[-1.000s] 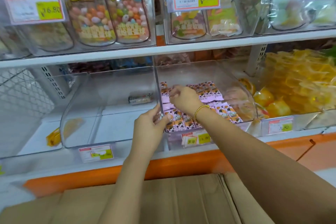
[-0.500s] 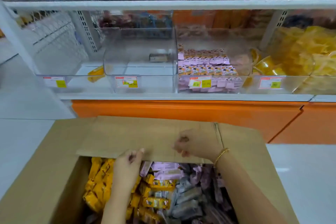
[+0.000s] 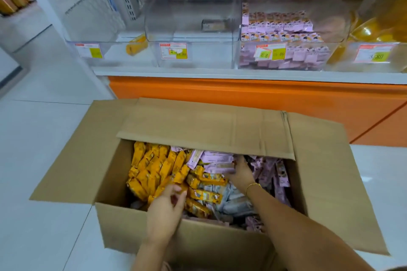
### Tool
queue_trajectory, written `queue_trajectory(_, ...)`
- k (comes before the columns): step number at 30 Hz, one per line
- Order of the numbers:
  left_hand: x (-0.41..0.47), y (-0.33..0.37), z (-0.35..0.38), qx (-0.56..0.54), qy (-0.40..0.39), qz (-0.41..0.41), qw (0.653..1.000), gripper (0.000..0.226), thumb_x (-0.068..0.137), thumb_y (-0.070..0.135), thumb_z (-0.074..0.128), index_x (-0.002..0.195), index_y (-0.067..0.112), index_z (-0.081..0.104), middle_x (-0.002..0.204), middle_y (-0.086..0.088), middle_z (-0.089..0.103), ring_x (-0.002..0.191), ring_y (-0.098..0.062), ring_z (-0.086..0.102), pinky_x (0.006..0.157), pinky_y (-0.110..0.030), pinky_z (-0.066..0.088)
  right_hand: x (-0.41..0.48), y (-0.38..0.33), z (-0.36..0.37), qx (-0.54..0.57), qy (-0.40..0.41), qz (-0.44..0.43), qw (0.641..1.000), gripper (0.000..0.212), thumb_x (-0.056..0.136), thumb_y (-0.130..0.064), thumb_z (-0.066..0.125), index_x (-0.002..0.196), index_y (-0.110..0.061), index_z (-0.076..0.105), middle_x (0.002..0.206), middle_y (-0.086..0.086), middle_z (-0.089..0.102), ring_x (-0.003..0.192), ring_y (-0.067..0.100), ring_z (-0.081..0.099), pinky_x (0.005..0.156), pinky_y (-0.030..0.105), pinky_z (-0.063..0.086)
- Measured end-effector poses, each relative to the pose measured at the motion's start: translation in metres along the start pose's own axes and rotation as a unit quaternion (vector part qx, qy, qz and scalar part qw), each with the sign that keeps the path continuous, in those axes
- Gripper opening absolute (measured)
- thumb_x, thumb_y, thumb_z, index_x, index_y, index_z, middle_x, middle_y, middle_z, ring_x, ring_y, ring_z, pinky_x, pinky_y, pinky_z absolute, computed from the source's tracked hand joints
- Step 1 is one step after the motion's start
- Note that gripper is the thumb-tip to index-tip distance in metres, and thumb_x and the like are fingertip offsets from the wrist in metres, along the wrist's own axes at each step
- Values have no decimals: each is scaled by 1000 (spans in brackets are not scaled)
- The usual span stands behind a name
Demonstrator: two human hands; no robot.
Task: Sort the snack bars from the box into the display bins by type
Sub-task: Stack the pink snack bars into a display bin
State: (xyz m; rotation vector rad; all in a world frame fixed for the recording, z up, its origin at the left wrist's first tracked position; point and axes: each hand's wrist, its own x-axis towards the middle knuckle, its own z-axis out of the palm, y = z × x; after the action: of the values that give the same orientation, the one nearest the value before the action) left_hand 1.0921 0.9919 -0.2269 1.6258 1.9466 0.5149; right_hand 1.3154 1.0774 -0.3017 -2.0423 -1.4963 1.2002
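Snack bars in pink are lying in the cardboard box, your right hand is gripping a bunch, your blurry left hand is not showing its grip, so be lifting only pink ones.

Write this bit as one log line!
phase: picking | left hand: at yellow bars in box | right hand: at pink bars | grip: unclear, blurred

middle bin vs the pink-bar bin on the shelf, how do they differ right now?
Fill: the middle bin holds one grey bar near its back; the pink-bar bin holds stacked rows of pink bars. Floor: the middle bin's is mostly bare; the pink-bar bin's is covered. Both are clear plastic, side by side on one shelf.
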Motion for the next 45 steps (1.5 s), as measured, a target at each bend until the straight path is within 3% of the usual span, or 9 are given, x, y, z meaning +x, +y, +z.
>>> queue_trajectory(4, -17, -19, 0, 23, 13, 35, 999, 32, 80, 40, 71, 61, 29, 48, 57, 16, 53, 58, -1, 50, 53, -10, 30, 9, -11, 14, 336, 60, 74, 937, 100, 77, -8, 78, 149, -14, 8, 144, 6, 34, 123, 28, 46, 102, 48, 42)
queue_trajectory(13, -16, -30, 4, 31, -12, 39, 999, 36, 74, 47, 74, 54, 29, 49, 58, 17, 54, 67, -8, 53, 56, -19, 32, 11, -23, 35, 342, 74, 67, 934, 27, 82, -20, 74, 94, -13, 51, 68, -3, 46, 73, 22, 49, 84, 41, 47)
queue_trajectory(18, -17, -30, 6, 27, -23, 33, 999, 37, 75, 49, 71, 54, 31, 47, 60, 17, 57, 69, -9, 54, 63, -31, 44, 6, -27, 36, 100, 14, -23, 995, 24, 86, -20, 69, 101, -19, 49, 75, 1, 51, 81, 26, 57, 62, 29, 43)
queue_trajectory(23, -18, -24, 1, 19, -42, 20, 999, 34, 76, 51, 69, 58, 28, 52, 64, 14, 60, 73, -10, 56, 69, -33, 47, -1, -23, 38, -96, 0, -100, 990, 40, 94, -24, 57, 134, -23, 53, 129, 0, 59, 109, 27, 57, 98, 37, 43)
queue_trajectory(26, -20, -21, -2, 15, -53, 11, 998, 34, 76, 53, 69, 59, 27, 53, 65, 14, 60, 74, -11, 56, 69, -32, 46, -7, -14, 35, -96, -22, -99, 990, 45, 99, -27, 50, 142, -35, 40, 139, 0, 49, 110, 30, 55, 98, 41, 44)
queue_trajectory(31, -22, -17, -5, 5, -68, 2, 998, 31, 75, 48, 73, 59, 29, 54, 68, 14, 61, 78, -12, 56, 69, -31, 44, -22, -2, 36, -240, -28, -104, 965, 62, 103, -24, 38, 148, -44, 1, 106, 14, 60, 76, 24, 55, 66, 31, 47)
queue_trajectory(37, -14, 3, -5, -103, -25, -38, 994, 14, 84, 14, 69, 90, 23, 60, 95, 6, 63, 92, -8, 58, 70, -13, 47, -17, -13, 30, -199, -24, -112, 973, 58, 99, -32, 50, 150, -33, 24, 100, 8, 67, 89, 24, 65, 67, 33, 52)
queue_trajectory(39, -8, 13, -2, -180, -42, -115, 976, 15, 86, 11, 67, 100, 15, 63, 96, 2, 64, 90, -12, 61, 64, -13, 48, -22, -15, 24, -74, -59, -74, 993, 56, 96, -28, 56, 147, -26, 35, 114, 1, 65, 101, 19, 63, 83, 31, 52)
queue_trajectory(45, 12, 47, 14, -460, -170, -341, 802, 36, 84, 27, 70, 108, 2, 59, 108, -20, 65, 96, -31, 67, 73, -32, 57, -81, -22, -2, 241, -128, -5, 962, 22, 95, -26, 58, 115, -19, 63, 69, -2, 64, 63, 9, 60, 60, 14, 47)
